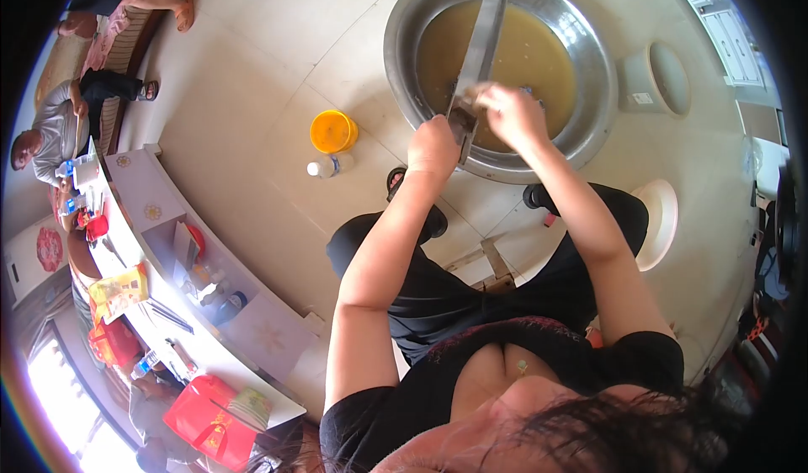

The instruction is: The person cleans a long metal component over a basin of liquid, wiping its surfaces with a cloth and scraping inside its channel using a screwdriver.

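A long metal bar [484,39] lies across a wide steel basin [404,52] of cloudy yellow-brown water [539,61]. Its near end comes down toward my knees. My left hand [433,149] is closed in a fist at the left side of this end; what it grips is hidden. Close by on the bar sits a small dark piece [461,124], too unclear to name. Over the right side of the bar, above the water, my right hand [511,118] has its fingers curled together and slightly blurred. Whatever is between them does not show.
On the tiled floor to the left stand a yellow tub [334,131] and a bottle with a white cap [324,167]. Right of the basin are a pale bucket [635,82] and a pale round basin [661,220]. A counter [278,389] runs at left; people [55,128] sit beyond.
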Tool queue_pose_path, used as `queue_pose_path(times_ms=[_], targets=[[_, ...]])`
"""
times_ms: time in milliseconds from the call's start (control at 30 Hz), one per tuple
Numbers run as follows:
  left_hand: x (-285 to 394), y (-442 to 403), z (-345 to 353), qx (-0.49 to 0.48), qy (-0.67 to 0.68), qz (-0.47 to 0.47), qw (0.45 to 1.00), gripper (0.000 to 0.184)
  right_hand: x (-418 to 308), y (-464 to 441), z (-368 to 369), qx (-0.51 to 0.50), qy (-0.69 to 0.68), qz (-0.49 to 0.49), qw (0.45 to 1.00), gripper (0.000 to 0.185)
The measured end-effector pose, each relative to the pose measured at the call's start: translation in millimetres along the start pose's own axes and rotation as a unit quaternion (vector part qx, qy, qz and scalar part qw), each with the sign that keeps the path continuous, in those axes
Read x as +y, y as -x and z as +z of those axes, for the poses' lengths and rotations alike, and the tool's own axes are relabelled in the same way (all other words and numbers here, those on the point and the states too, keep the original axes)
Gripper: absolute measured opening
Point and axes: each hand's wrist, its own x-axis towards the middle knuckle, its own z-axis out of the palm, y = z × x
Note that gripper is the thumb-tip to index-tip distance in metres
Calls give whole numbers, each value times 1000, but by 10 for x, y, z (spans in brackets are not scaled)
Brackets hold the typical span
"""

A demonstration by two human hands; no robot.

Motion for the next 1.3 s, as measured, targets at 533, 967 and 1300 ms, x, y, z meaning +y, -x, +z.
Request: queue_pose_path(times_ms=[533,967,1300], targets=[[-85,-111,-97,-23,1,9,1000,19,0,-167,111,-157,31,-259,953,40],[84,-99,-93,-37,60,14,997,20,14,-115,629,197,-223,71,952,15],[-57,-184,-82,-63,105,1,992,22,-158,16,-118,208,-405,115,883,18]])
